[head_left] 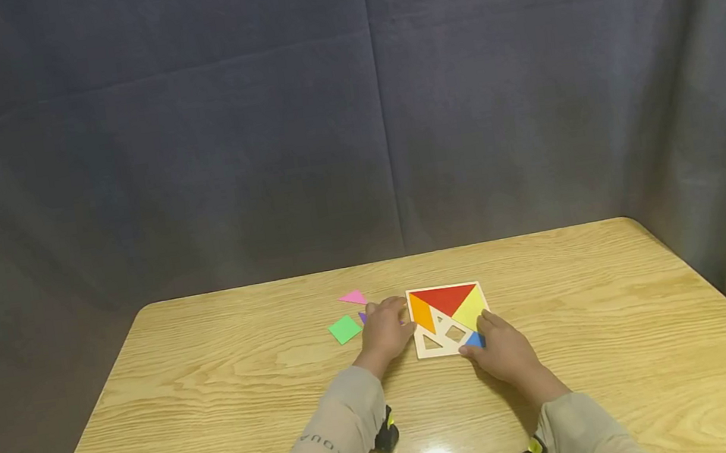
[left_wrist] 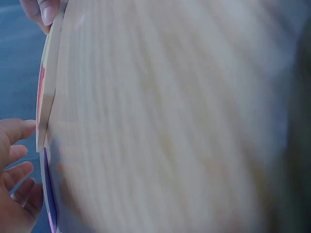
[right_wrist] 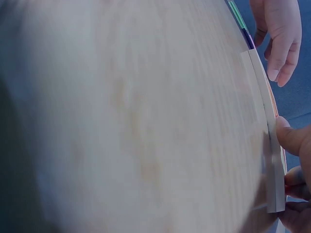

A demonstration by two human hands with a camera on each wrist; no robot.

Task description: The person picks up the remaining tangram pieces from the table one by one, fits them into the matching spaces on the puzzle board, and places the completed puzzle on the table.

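Observation:
A square wooden tangram tray point(head_left: 446, 349) lies on the table with red point(head_left: 443, 300), yellow point(head_left: 470, 310), orange point(head_left: 422, 314) and blue point(head_left: 475, 339) pieces in it. Its lower left part shows cut-out recesses with wood visible through them. My right hand point(head_left: 508, 349) grips the tray's near right corner, thumb at the front edge and fingers along the right side, partly covering the blue piece. By the left edge is my left hand point(head_left: 387, 330), fingers loosely bent, with nothing visible in them. It partly hides a purple piece point(head_left: 363, 317).
Left of the tray lie a green square piece point(head_left: 345, 329) and a pink triangle point(head_left: 354, 298). The wooden table point(head_left: 220, 398) ends at a grey curtain point(head_left: 257, 156) behind. In the left wrist view the tray's edge point(left_wrist: 47, 104) stands out above the tabletop.

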